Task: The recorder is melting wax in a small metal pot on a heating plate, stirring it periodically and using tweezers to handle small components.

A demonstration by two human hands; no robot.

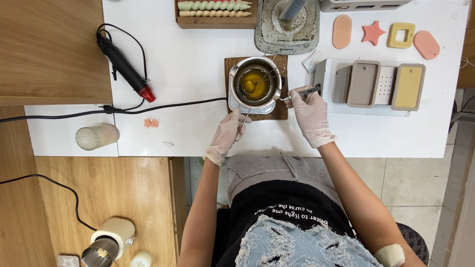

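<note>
Stirring melted yellow wax in steel pot [256,84], sitting on wooden board [278,111] near middle of white surface [188,64]. Left hand [225,134], gloved, pinching long handle of whisk [257,81] dipping into wax. Right hand [309,111], gloved, gripping pot handle [306,91], steadying. Moulds [379,84] lying just right of pot; heat gun [124,66] resting well left. Judging step as mixing; next move probably calling for firm hold on handle and slow tilt to avoid spilling hot wax.
</note>
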